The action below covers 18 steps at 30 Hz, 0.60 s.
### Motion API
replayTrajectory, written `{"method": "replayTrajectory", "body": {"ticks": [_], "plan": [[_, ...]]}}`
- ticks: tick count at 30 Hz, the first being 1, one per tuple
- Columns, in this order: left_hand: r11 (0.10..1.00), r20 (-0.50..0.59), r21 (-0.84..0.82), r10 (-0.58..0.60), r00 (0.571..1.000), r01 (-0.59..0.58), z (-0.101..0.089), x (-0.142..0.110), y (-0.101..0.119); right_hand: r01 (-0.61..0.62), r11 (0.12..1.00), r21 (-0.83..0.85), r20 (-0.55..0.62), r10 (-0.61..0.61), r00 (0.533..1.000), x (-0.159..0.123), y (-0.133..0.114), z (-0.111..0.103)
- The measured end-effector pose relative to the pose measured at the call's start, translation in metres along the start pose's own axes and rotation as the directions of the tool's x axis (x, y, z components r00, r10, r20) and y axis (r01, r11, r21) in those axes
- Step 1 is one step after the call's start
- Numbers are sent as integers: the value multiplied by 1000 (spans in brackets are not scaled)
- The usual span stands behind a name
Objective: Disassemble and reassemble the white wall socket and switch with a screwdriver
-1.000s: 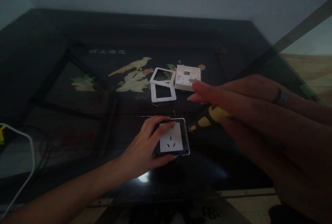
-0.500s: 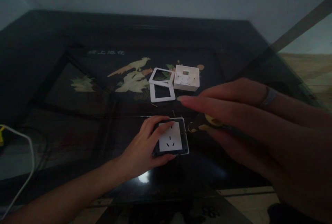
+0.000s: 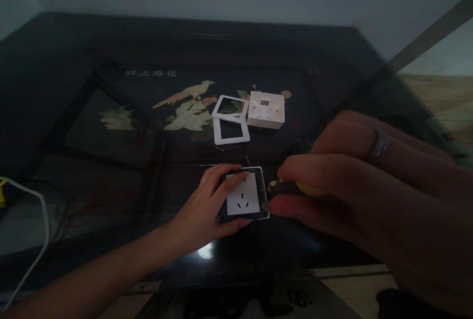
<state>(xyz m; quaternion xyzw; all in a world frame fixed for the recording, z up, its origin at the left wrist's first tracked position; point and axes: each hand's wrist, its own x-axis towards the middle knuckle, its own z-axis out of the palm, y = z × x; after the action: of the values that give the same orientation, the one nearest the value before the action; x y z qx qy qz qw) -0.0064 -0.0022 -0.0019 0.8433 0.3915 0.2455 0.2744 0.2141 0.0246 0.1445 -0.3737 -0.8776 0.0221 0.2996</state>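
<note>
A wall socket (image 3: 242, 200) with a white face and dark surround lies on the dark glossy table, seated on a white box whose edge shows at its right. My left hand (image 3: 207, 206) grips it from the left, fingers over the top and thumb along the near side. In my right hand (image 3: 343, 176), pinched between thumb and fingers, is a screwdriver (image 3: 291, 187) with a dark and yellow handle. Its thin shaft points left, and the tip meets the right side of the socket's dark surround. A ring sits on one finger of that hand.
Beyond the socket lie two overlapping white frames (image 3: 232, 133) and an open white mounting box (image 3: 266, 111). One loose screw (image 3: 219, 148) rests near the frames, another (image 3: 247, 160) just behind the socket. A white cable (image 3: 45, 220) hangs at the left.
My right fingers, stretched out before, have curled in and closed around the screwdriver handle. The left hand and the socket have stayed put.
</note>
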Motion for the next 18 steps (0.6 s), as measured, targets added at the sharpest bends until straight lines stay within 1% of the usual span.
{"method": "replayTrajectory", "body": {"ticks": [2, 4, 7, 10, 13, 16, 18], "plan": [[1000, 16, 3, -15, 1000, 15, -1, 1, 0, -38, 999, -1, -8, 38, 999, -2, 0, 0], [1000, 32, 8, -26, 999, 26, -1, 1, 1, -13, 999, 44, 8, 13, 1000, -4, 1, -3], [999, 33, 26, -23, 999, 23, -2, 1, 1, 33, 991, 129, 70, -43, 997, -5, 4, -10], [999, 37, 32, -12, 999, 11, -2, 1, 2, -10, 986, 165, 102, -7, 995, -6, 5, -13], [999, 45, 35, -10, 999, 9, -2, 1, 2, -43, 983, 178, 56, 34, 998, -8, 2, -11], [1000, 39, 32, -4, 999, 2, -2, 0, 2, -68, 992, 104, 1, 68, 998, -13, -2, -8], [1000, 34, 21, -3, 999, 2, -2, 0, 2, -64, 997, 52, -9, 64, 998, -15, -3, -7]]}}
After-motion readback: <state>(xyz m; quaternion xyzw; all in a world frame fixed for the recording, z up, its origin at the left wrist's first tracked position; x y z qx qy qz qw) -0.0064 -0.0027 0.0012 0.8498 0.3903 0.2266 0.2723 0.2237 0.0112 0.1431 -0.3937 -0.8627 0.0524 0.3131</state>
